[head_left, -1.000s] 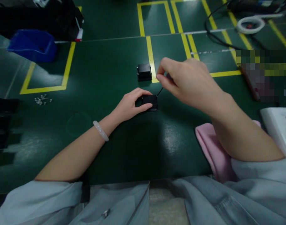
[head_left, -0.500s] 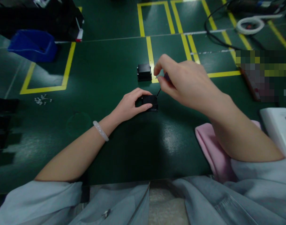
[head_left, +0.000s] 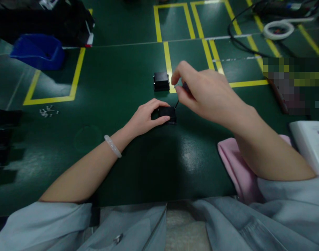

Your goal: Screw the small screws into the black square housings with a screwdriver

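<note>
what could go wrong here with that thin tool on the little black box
1. The right hand pinches the thin dark screwdriver high up and tilted; its tip could slip off the small black rectangular box towards the left hand, whose fingers wrap that box.
2. The left grip covers only one side, so a hard push may slide the box on the smooth green table.
3. The loose small silver screws lie unboxed and could scatter.

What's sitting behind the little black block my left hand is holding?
Behind the black block in the left hand, a second black block rests beside a yellow line. The right hand covers the table to its right.
</note>
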### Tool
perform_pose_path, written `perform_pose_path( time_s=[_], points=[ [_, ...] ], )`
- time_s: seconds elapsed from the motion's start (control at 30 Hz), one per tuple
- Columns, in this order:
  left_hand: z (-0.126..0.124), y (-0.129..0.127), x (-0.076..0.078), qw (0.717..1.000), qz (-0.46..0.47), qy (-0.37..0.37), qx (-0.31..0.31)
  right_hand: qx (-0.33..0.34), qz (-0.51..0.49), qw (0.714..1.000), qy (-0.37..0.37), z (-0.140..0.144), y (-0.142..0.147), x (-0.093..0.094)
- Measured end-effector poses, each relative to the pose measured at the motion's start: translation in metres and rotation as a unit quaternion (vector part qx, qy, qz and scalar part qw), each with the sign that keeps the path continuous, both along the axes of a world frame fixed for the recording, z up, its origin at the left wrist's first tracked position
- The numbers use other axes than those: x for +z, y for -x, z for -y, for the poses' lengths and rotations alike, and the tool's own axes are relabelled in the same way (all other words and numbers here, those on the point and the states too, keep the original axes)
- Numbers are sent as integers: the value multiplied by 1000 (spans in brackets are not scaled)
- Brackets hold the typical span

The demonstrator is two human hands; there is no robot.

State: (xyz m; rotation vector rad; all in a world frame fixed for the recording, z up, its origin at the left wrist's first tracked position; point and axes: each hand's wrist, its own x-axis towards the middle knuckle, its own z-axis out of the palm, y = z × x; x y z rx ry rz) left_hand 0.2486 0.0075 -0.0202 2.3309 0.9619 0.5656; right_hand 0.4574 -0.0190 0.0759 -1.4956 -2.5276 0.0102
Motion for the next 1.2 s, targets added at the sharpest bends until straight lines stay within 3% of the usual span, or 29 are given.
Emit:
perform_pose_path(
  time_s=[1.2],
  points=[
    [1, -1, 3, 1000, -9, 11, 3, -5, 20, 1000, 6, 1, 1, 1]
  ],
)
